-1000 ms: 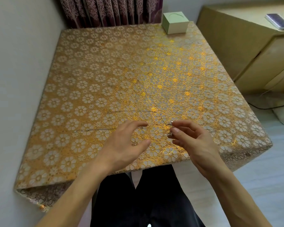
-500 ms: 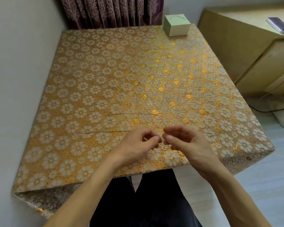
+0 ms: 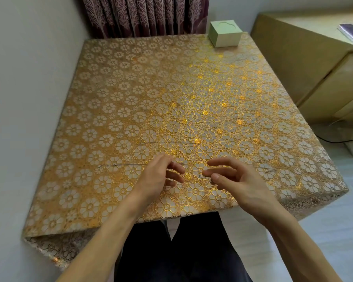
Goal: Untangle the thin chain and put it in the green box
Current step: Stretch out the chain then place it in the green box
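Observation:
The thin chain (image 3: 122, 165) lies on the gold flowered tablecloth (image 3: 192, 94). One strand runs left from my left hand, and a second strand lies a little farther back. A small dark bit of the chain shows on the cloth between my hands. My left hand (image 3: 161, 176) hovers over the near part of the table with its fingers loosely curled and spread. My right hand (image 3: 232, 180) is a hand's width to its right, fingers relaxed and pointing left. I see no strand pinched in either hand. The green box (image 3: 225, 36) stands at the far right corner, well away from both hands.
A grey wall runs along the table's left side and a dark patterned curtain (image 3: 145, 15) hangs behind it. A wooden cabinet (image 3: 314, 74) with a phone (image 3: 352, 33) on top stands to the right. My dark-trousered legs are under the near edge.
Half a second ago my fingertips met and pinched together over the chain. Now the hands have drawn apart and their fingers have spread.

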Available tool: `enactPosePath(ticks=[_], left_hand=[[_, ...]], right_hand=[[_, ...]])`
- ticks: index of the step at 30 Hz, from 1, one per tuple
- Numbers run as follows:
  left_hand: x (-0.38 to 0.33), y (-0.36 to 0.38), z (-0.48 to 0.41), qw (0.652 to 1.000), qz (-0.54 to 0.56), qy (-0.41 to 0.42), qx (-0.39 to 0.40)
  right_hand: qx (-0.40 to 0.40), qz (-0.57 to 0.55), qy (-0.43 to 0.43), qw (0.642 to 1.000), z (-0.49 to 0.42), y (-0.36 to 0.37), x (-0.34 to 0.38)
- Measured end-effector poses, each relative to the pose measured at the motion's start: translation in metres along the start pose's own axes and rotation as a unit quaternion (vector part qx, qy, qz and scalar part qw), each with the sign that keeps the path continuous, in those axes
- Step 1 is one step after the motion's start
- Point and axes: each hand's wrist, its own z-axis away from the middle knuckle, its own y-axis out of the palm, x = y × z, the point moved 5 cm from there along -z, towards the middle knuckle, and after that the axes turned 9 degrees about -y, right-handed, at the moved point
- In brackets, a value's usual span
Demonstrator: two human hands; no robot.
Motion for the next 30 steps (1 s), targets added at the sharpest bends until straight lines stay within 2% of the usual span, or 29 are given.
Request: enactPosePath(ticks=[5, 14, 17, 22, 30], left_hand=[[-0.004, -0.011, 0.004, 0.997, 0.063, 0.001, -0.036], [0.002, -0.023, 0.000, 0.988, 0.138, 0.017, -0.066], [0.005, -0.025, 0.000, 0.991, 0.095, 0.021, -0.086], [0.010, -0.026, -0.004, 0.993, 0.006, 0.017, -0.114], [0.009, -0.032, 0.000, 0.986, -0.098, 0.028, -0.135]], right_hand=[[0.062, 0.103, -0.003, 0.993, 0.001, 0.002, 0.000], [0.058, 0.160, -0.004, 0.985, 0.001, -0.004, 0.005], [0.044, 0.145, -0.004, 0.988, 0.002, -0.003, 0.007], [-0.021, 0.035, -0.003, 0.999, 0.001, -0.005, 0.015], [-0.010, -0.001, -0.025, 1.000, -0.002, -0.005, 0.041]])
